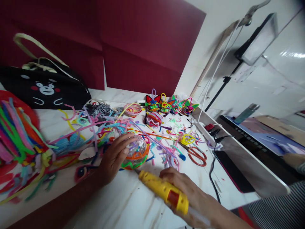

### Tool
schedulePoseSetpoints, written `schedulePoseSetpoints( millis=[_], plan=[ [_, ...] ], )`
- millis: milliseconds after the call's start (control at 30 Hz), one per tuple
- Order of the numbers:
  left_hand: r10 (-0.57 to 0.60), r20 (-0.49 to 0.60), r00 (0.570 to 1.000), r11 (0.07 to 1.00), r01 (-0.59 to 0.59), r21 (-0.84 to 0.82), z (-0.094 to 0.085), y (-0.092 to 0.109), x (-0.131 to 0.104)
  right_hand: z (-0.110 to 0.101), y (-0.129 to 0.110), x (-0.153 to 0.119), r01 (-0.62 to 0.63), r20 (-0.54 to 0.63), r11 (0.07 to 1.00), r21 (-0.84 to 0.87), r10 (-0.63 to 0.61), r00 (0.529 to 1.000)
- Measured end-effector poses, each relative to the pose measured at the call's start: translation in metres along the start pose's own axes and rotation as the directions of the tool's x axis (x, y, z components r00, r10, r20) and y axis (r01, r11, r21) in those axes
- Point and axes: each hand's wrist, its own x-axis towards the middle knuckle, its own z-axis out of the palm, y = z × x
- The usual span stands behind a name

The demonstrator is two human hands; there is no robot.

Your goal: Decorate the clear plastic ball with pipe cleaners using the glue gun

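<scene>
In the head view, my left hand rests with its fingers over a clear round ball wrapped with orange, green and purple pipe cleaners, gripping its left side. My right hand is closed round a yellow hot glue gun with a red panel. The gun's nozzle points at the lower edge of the ball; whether it touches is too blurred to tell. Right of the ball lie orange-handled scissors, partly covered by a yellow pipe-cleaner piece. A pink-and-red striped ball stands behind.
Loose pipe cleaners heap at the left before a black bag. Several colourful eared ornaments line the back. A black phone and a black cable lie at the right; beyond the divider sits a person's striped sleeve.
</scene>
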Motion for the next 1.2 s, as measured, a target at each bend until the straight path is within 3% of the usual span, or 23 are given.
schedulePoseSetpoints(
  millis=[133,267,400,500,567,633,700,867,1200],
  plan=[
    [0.009,0.013,1.000,1.000,-0.009,0.012,-0.001,0.002,0.001,0.020,0.009,0.007,0.205,0.144,0.967,-0.148,-0.184,0.972],
    [0.002,0.000,1.000,1.000,-0.002,0.007,0.000,0.001,0.000,0.037,0.022,0.019,0.303,0.187,0.906,-0.296,-0.256,0.948],
    [0.012,-0.013,1.000,1.000,-0.012,0.000,0.002,-0.001,-0.001,0.031,0.021,0.022,0.283,0.240,0.885,-0.370,-0.203,0.949],
    [0.011,-0.020,1.000,1.000,-0.011,0.005,0.003,-0.002,-0.002,0.015,0.012,0.025,0.274,0.279,0.910,-0.312,-0.188,0.942],
    [0.007,-0.014,1.000,1.000,-0.007,0.006,0.003,-0.002,-0.001,0.006,0.007,0.032,0.263,0.193,0.911,-0.316,-0.210,0.959],
    [0.005,-0.005,1.000,1.000,-0.005,0.008,0.003,-0.001,-0.001,0.002,0.005,0.044,0.221,0.034,0.886,-0.408,-0.227,0.973],
    [0.009,-0.008,1.000,1.000,-0.009,0.005,0.003,-0.001,0.000,0.001,0.006,0.057,0.199,-0.065,0.830,-0.521,-0.271,0.960],
    [0.025,-0.024,0.999,1.000,-0.026,-0.009,0.004,0.000,0.000,0.007,0.015,0.081,0.212,-0.051,0.699,-0.683,-0.335,0.941],
    [0.019,-0.021,1.000,0.999,-0.019,-0.026,0.003,0.001,-0.002,0.013,0.025,0.083,0.214,-0.001,0.588,-0.780,-0.344,0.939]
  ],
)
